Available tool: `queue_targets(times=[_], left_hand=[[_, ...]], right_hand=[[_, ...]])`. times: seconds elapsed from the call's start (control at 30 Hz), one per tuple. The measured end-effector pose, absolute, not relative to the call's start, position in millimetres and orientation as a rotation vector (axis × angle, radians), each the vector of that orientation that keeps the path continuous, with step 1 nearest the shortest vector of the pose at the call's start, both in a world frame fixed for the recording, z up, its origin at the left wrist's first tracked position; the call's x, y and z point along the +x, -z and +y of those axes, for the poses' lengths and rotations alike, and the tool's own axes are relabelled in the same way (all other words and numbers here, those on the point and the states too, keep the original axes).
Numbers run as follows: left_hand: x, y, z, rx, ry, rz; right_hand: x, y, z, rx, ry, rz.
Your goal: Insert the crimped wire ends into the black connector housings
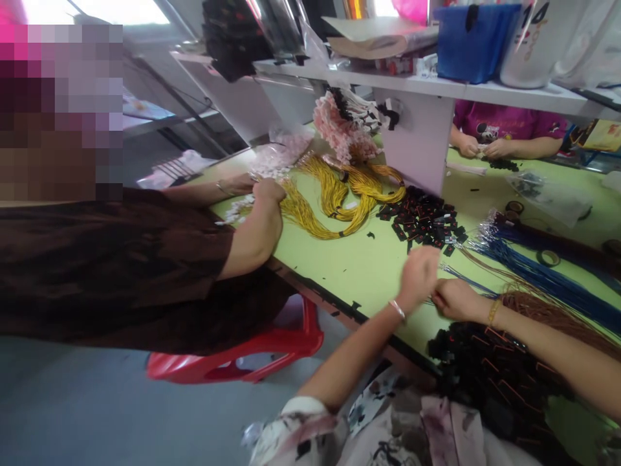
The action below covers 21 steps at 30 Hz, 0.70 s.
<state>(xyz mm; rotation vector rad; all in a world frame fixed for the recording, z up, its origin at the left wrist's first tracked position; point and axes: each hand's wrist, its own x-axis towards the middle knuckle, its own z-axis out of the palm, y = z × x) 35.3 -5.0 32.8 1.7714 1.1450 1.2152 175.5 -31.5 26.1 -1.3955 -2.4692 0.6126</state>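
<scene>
Where the green table (359,265) meets its near edge, left hand (418,275) and right hand (453,299) sit close together, both blurred. Fingers curl nearly closed, apparently pinching thin blue cords (543,275); exact grip unclear. Black tags (423,220) lie just beyond, brown cords (548,314) beside the right wrist.

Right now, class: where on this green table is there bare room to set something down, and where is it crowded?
One bare patch of the green table lies between the yellow cords, the small black pieces and the left hand. Another lies beyond the divider, near the clear bag. Crowded: the right, under blue cords, brown cords and the black heap.
</scene>
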Motion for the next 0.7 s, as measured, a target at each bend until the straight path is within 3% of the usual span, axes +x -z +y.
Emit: queue_targets(times=[0.1, 0.23, 0.4, 0.6, 0.7], left_hand=[[4.0, -14.7, 59.4, 1.626, -1.103, 1.718], [-10.7, -2.5, 96.5, 1.731, -0.84, 1.929], [-2.6, -1.6, 91.9, 1.616, -0.834, 1.803], [-8.9, -11.3, 69.3, 1.31, -1.255, 1.477], [-11.1, -18.6, 43.4, 1.105, -1.266, 1.193]], right_hand=[[174.9, -36.9, -33.8, -1.412, -0.473, -2.703], [175.5, -44.1, -34.5, -1.507, -0.436, -2.73], [181.6, -42.3, -30.6, -1.564, -0.751, -2.358], [181.5, -33.3, -24.1, -1.335, -1.057, -1.908], [177.4, -35.1, -24.0, -1.271, -1.125, -1.799]])
